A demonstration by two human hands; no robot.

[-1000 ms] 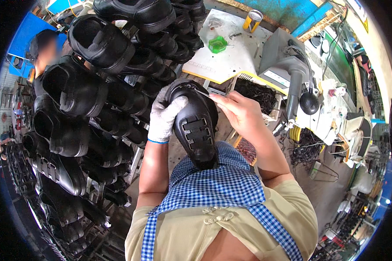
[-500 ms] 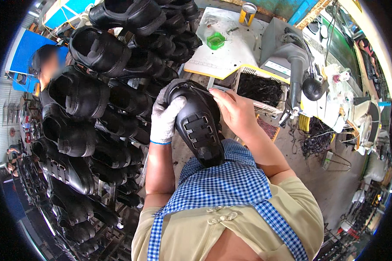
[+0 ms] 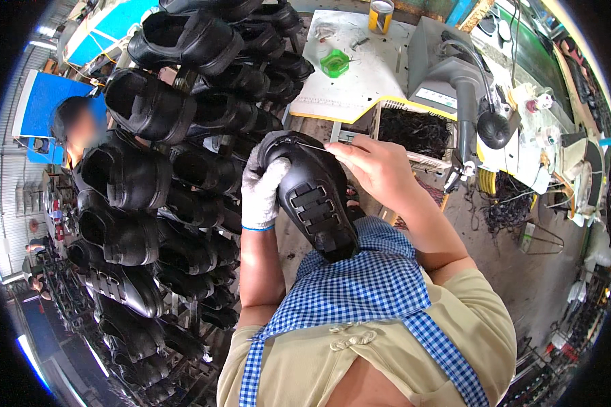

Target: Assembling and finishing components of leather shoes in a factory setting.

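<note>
Head view shows a black shoe point(image 3: 313, 197) held up at the centre of the picture, sole toward the camera, over a blue checked apron point(image 3: 360, 292). Its long axis runs from about 11 o'clock, where one rounded end sits high beside the left hand point(image 3: 263, 190), down to about 5 o'clock, where the other end rests against the apron. The left hand wears a white knit glove and is curled around the upper end and left edge of the shoe, fingers wrapped close on it. The right hand point(image 3: 377, 169), bare, sits at 2 o'clock of the shoe with its fingers pinched narrow on a thin needle-like tool point(image 3: 312, 145), whose tip lies at the upper rim of the shoe; whether a thread follows it I cannot tell. The shoe looks moderately light, with a stiff ribbed rubber sole and a softer, slightly glossy upper, so it should not crush, though the smooth upper might slip; the firm hold seems to be around the sole edge near the upper end, as the gloved hand has it. At 9 o'clock a rack point(image 3: 149, 203) is filled with many more black shoes. At 12 o'clock stands a pale worktable point(image 3: 360, 81) with a green dish point(image 3: 335, 63), and at 1 o'clock a grey machine point(image 3: 448, 74).
</note>
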